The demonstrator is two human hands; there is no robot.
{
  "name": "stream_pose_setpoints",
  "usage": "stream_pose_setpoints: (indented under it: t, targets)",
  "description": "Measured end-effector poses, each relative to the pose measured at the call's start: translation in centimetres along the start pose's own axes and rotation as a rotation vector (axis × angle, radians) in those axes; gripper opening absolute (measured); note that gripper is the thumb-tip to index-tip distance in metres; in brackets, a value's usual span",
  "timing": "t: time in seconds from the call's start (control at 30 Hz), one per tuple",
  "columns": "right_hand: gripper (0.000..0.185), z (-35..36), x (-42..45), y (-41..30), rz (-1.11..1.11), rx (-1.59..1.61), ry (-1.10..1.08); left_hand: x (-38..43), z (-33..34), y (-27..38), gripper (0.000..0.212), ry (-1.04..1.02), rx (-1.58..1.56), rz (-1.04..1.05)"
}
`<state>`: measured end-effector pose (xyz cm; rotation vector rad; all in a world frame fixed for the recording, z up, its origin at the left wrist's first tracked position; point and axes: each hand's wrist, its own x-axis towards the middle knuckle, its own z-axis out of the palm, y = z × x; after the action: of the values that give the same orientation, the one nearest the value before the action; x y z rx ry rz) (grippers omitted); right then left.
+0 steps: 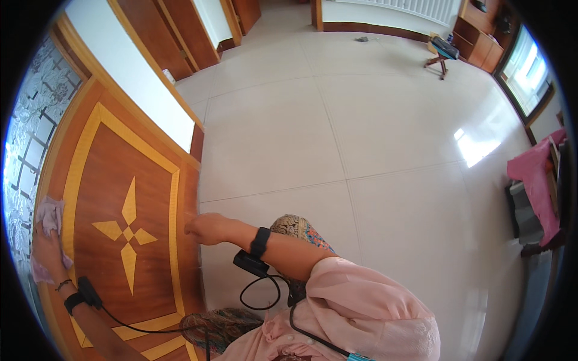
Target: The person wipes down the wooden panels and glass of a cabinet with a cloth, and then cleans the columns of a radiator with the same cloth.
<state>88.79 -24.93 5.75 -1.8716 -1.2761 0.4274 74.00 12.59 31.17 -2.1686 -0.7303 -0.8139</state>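
My left hand (47,252) is at the far left, pressing a crumpled pale pink cloth (50,214) on the edge between a wooden panel (104,180) and patterned glass (34,113). The panel is brown with yellow inlaid bands and a four-pointed star (128,233). My right hand (207,229) is curled beside the panel's right edge, over the floor; its fingertips are turned down, and whether they touch the wood or hold anything cannot be told. Both wrists wear black straps with small black boxes and cables.
Pale glossy floor tiles (271,135) stretch ahead. A small folding stool (440,56) stands at the back right, near a wooden cabinet (483,49). Pink fabric (535,180) hangs over things at the right. A small dark clump (361,39) lies on the far floor. A white wall (135,67) adjoins the panel.
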Motion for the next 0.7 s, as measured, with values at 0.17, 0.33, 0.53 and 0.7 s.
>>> stream_pose_setpoints:
  t: [0.17,0.33,0.53,0.7]
  targets:
    - [0.027,-0.9,-2.5,-0.5,0.028,0.027,-0.001,-0.5,-0.8,0.4,0.038,0.027,0.081,0.054]
    - [0.026,-2.2,-5.4,-0.1,-0.038,0.16,0.122,-0.1,0.0,0.2,0.038,-0.015,0.08,0.063]
    - [0.025,-2.1,-6.3,-0.5,-0.084,0.206,0.2,-0.6,0.7,-1.4,0.036,0.125,0.108,0.156]
    - [0.022,-0.3,-6.5,1.3,-0.112,0.194,0.214,-3.2,-6.3,3.6,0.033,0.025,-0.104,0.149]
